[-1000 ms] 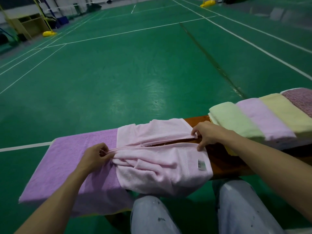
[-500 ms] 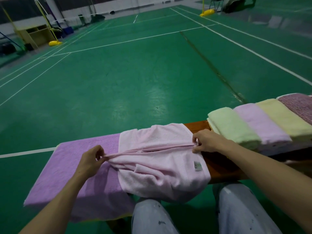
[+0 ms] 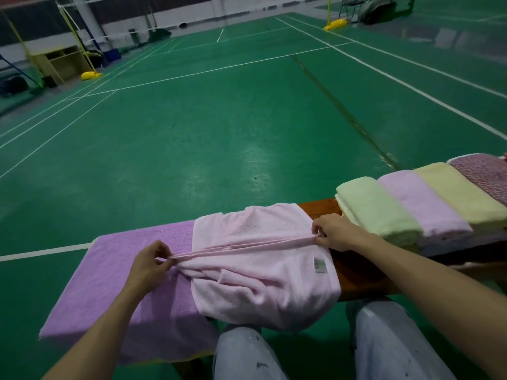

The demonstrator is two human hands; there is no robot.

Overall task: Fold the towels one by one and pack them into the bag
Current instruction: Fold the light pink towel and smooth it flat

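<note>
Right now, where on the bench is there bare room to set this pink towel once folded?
Bare wood shows only between the pink towel and the folded towels, a narrow strip of bench beside the right hand. The purple towel lies flat and free left of the left hand. The right end is crowded.

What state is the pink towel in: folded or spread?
Pink towel: mid-fold. Left hand and right hand pinch its taut doubled edge; the rest lies rumpled.
</note>
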